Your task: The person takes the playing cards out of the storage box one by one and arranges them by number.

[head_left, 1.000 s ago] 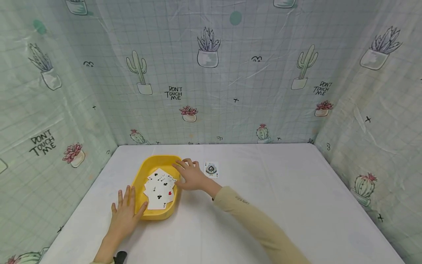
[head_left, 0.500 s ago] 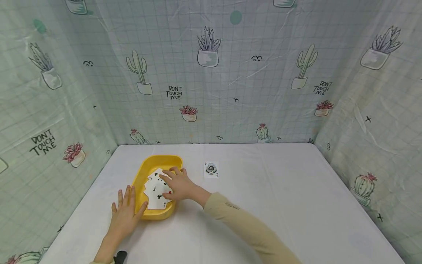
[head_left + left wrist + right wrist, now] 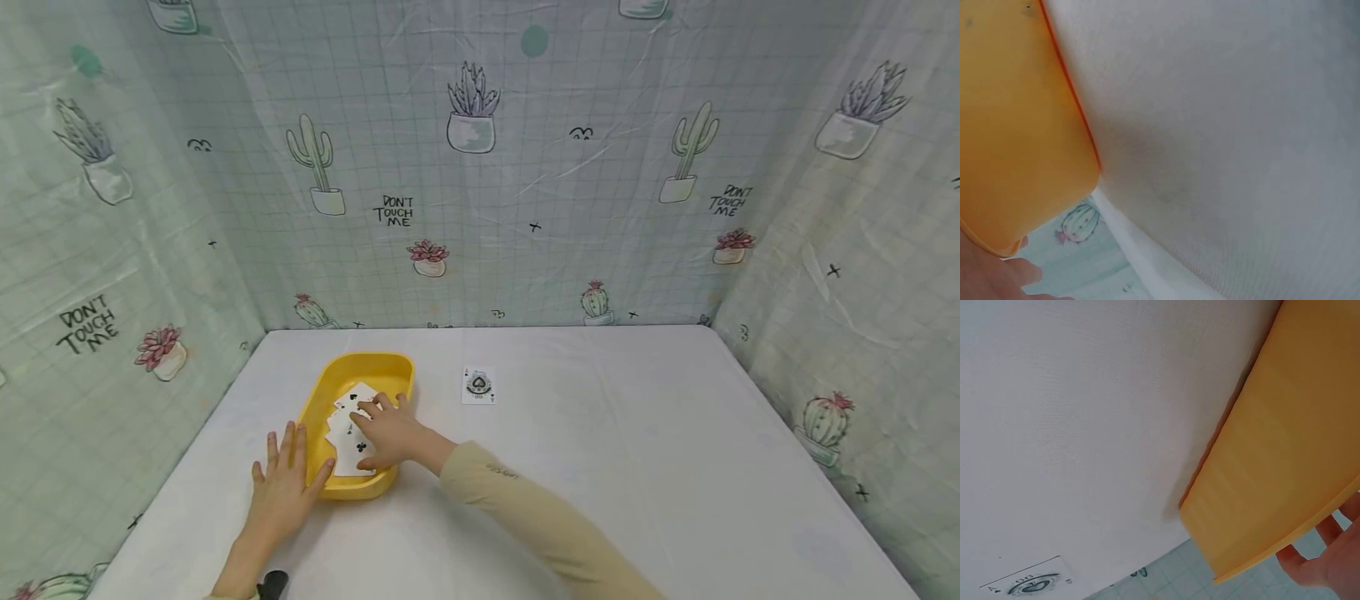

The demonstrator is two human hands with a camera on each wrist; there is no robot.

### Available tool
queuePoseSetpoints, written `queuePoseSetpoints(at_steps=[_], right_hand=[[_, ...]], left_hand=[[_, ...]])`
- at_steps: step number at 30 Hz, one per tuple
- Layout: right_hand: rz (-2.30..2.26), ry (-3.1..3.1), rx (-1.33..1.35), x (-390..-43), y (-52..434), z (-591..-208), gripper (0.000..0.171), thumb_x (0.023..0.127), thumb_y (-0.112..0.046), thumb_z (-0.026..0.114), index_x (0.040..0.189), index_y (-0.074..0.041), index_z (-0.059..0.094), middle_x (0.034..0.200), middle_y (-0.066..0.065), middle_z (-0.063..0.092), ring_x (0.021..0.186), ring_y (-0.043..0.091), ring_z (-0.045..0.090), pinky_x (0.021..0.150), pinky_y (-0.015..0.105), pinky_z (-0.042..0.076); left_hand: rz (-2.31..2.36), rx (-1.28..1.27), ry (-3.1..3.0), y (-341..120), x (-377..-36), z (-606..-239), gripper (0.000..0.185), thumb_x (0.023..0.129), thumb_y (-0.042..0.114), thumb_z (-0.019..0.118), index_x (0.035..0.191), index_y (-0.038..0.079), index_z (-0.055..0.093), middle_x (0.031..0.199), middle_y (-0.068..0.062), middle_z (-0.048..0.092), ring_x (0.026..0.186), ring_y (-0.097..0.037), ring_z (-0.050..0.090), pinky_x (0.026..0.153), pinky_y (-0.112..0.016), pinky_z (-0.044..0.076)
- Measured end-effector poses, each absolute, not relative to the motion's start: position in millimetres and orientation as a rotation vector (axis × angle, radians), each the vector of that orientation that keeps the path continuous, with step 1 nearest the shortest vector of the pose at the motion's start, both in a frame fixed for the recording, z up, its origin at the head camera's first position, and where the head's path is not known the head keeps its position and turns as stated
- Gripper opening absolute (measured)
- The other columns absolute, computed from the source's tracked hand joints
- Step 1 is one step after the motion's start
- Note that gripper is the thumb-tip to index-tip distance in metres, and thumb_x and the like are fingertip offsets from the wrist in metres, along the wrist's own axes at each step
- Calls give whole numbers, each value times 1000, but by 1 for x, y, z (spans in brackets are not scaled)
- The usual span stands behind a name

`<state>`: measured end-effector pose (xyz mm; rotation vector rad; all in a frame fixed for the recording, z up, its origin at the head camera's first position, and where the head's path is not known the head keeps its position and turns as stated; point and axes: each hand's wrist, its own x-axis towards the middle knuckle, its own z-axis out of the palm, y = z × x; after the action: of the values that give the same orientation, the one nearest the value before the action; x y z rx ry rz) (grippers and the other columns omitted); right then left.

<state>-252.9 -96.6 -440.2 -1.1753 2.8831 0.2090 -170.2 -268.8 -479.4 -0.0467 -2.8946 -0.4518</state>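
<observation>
A yellow plastic tray stands at the left of the table with a loose pile of playing cards in it, face up. My left hand rests at the tray's near left rim, fingers straight and thumb spread over the near corner. Over the cards is my right hand, reaching in across the right rim with spread, slightly bent fingers that hide part of the pile. In the right wrist view, fingers show beyond the tray's outer wall. An ace of spades lies alone to the tray's right.
The white table extends to the right and toward the front. Cloth walls with printed cacti close off the back and both sides. A small black object shows beside the left wrist.
My right hand has moved from the tray's far right rim inward and nearer, over the cards. The left hand, the tray and the ace of spades have kept their places.
</observation>
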Motion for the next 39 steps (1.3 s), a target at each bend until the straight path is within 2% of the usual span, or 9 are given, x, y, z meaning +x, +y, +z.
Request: queuePoseSetpoints(at_steps=[9, 19, 28, 39], right_hand=[[221, 2893, -1071, -257, -105, -448, 82, 72, -66, 54, 139, -26, 30, 142, -8, 33, 129, 15, 30, 105, 43, 27], [273, 2912, -1006, -259, -114, -456, 85, 69, -70, 54, 138, -26, 30, 141, -10, 34, 129, 14, 30, 104, 42, 28], [342, 2893, -1000, -259, -119, -457, 92, 64, -74, 54, 138, -25, 30, 141, -9, 34, 132, 14, 26, 106, 44, 24], [386, 2820, -980, -264, -120, -460, 96, 62, -71, 58, 140, -24, 27, 140, -8, 36, 132, 14, 24, 109, 47, 19]], left_hand=[[-463, -53, -2925, -270, -170, -477, 79, 91, 50, 34, 141, -5, 9, 145, -29, 11, 131, -52, 2, 89, -74, 11], [-456, -36, -2931, -272, -168, -478, 80, 91, 52, 34, 140, -6, 9, 145, -30, 12, 131, -52, 4, 90, -74, 11], [-453, -30, -2938, -272, -168, -478, 80, 91, 52, 33, 141, -5, 7, 145, -29, 10, 131, -52, 4, 90, -74, 11], [-466, -46, -2909, -268, -169, -476, 79, 91, 51, 34, 140, -6, 10, 145, -29, 12, 131, -52, 4, 89, -74, 11]])
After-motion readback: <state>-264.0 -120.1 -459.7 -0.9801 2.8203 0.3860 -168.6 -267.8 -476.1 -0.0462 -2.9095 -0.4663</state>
